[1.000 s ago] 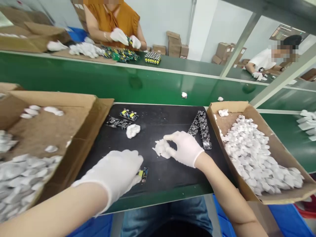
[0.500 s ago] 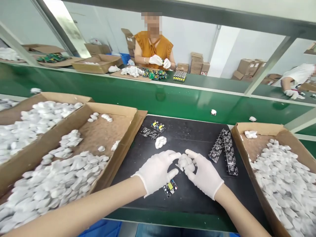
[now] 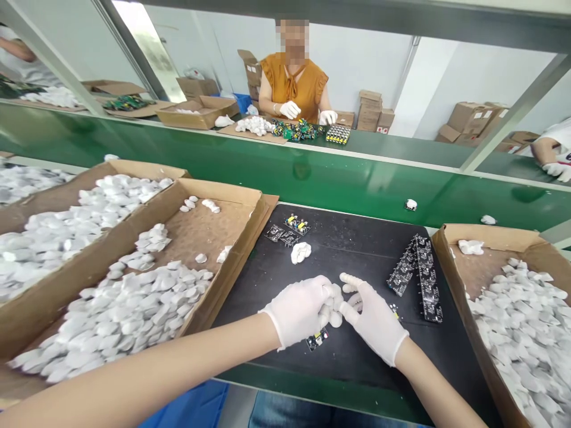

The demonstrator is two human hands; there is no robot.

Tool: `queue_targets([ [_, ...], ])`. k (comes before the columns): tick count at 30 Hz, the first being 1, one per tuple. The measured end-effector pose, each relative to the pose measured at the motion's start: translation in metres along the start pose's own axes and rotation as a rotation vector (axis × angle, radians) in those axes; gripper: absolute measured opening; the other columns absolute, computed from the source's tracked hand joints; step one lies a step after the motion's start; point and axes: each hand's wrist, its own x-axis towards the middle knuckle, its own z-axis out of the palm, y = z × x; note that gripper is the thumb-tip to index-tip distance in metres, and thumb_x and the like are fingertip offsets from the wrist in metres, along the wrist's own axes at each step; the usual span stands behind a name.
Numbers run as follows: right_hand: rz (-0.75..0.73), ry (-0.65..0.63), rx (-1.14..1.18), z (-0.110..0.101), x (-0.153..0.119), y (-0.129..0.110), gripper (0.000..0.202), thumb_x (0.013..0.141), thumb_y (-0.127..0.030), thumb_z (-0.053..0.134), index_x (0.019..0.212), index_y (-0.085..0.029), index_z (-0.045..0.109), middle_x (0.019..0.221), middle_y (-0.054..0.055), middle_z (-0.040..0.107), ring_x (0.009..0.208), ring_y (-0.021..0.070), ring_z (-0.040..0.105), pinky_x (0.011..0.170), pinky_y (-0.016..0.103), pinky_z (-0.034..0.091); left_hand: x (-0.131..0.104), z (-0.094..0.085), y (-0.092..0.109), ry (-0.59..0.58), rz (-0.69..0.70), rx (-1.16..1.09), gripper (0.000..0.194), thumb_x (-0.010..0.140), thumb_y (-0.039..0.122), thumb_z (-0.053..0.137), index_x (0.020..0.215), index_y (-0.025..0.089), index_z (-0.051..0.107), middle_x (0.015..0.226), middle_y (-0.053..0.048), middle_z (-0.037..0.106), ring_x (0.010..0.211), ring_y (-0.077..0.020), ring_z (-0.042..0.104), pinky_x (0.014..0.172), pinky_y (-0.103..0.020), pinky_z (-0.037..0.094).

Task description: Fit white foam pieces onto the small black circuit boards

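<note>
Clump of white pieces (image 3: 335,315) sits over the middle of the black mat (image 3: 357,238), and I've got left hand (image 3: 300,309) fingers closed on it from the left. Right hand (image 3: 375,318) is at the clump's right side, fingers and thumb parted; can't tell how firmly it touches. Small circuit board (image 3: 317,340) lies just on the near side of the left hand, partly covered. Yellow part (image 3: 395,315) shows past the back of the right hand, mostly hidden. White bundle (image 3: 301,253) is farther off on the mat, near the populated boards (image 3: 297,224) at the far left. Two dark board strips (image 3: 430,285) lie at the mat's right, angled, far ends together. Left carton (image 3: 256,217) and right carton (image 3: 495,233) flank the mat, both with heaps of white pieces. Person (image 3: 294,86) in orange is across the green line, gloved hands apart by a board pile (image 3: 300,129).
</note>
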Motion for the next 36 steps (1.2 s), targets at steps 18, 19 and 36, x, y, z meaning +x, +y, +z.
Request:
queue_targets([
  [18,-0.116,0.021,0.471,0.007,-0.01,-0.008,0.071,0.071,-0.028,0.07,0.133,-0.021,0.035,0.116,0.011,0.059,0.102,0.0228,0.06,0.091,0.041,0.048,-0.003,-0.002,0.005,0.256,0.025,-0.466,0.024,0.072,0.021,0.063,0.097,0.019,0.061,0.094,-0.005,0.061,0.082,-0.0147,0.061,0.075,-0.029,0.054],
  [19,-0.125,0.023,0.369,0.007,-0.012,-0.008,0.072,0.072,-0.025,0.067,0.136,-0.022,0.033,0.113,0.01,0.061,0.101,0.0227,0.061,0.091,0.042,0.048,-0.004,-0.003,0.005,0.258,0.006,-0.441,0.023,0.073,0.021,0.063,0.097,0.019,0.061,0.092,-0.004,0.062,0.08,-0.0139,0.061,0.074,-0.028,0.054],
  [36,-0.193,-0.004,0.441,0.004,-0.017,-0.014,0.064,0.078,-0.019,0.06,0.136,-0.021,0.034,0.114,0.008,0.062,0.111,0.0225,0.058,0.093,0.038,0.05,0.002,-0.011,0.005,0.223,-0.229,-0.952,0.024,0.066,0.025,0.066,0.085,0.015,0.056,0.085,-0.005,0.064,0.076,-0.0159,0.063,0.073,-0.031,0.052],
])
